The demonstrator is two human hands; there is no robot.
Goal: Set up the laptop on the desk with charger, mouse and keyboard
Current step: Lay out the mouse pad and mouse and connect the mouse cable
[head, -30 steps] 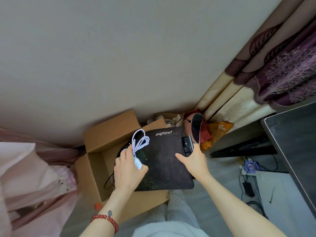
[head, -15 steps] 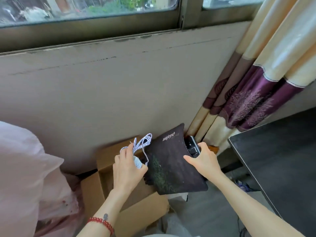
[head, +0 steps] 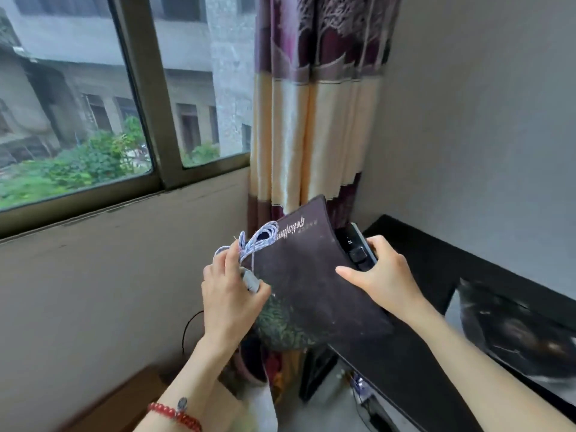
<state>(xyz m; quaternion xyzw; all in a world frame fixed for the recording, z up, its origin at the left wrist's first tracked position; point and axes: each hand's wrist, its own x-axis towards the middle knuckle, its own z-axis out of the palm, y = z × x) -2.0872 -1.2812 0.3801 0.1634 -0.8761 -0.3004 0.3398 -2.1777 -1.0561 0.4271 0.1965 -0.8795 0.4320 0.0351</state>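
I hold a dark mouse pad (head: 305, 282) with pale lettering tilted in the air over the left end of the black desk (head: 436, 263). My left hand (head: 230, 297) grips a white mouse (head: 249, 279) and its bundled white-blue cable (head: 258, 240) against the pad's left edge. My right hand (head: 385, 275) clasps the pad's right edge together with a black keyboard (head: 355, 249), which is mostly hidden behind the pad. No laptop or charger can be made out.
A dark patterned sheet (head: 514, 332) lies on the desk at right. A cardboard box (head: 124, 400) stands on the floor at lower left. A curtain (head: 311, 120) hangs in the corner beside the window (head: 78, 104). Cables lie under the desk (head: 364, 394).
Both hands have lifted the pad, mouse and keyboard up out of the box and rightward toward the desk. The view has swung up from the floor to the window.
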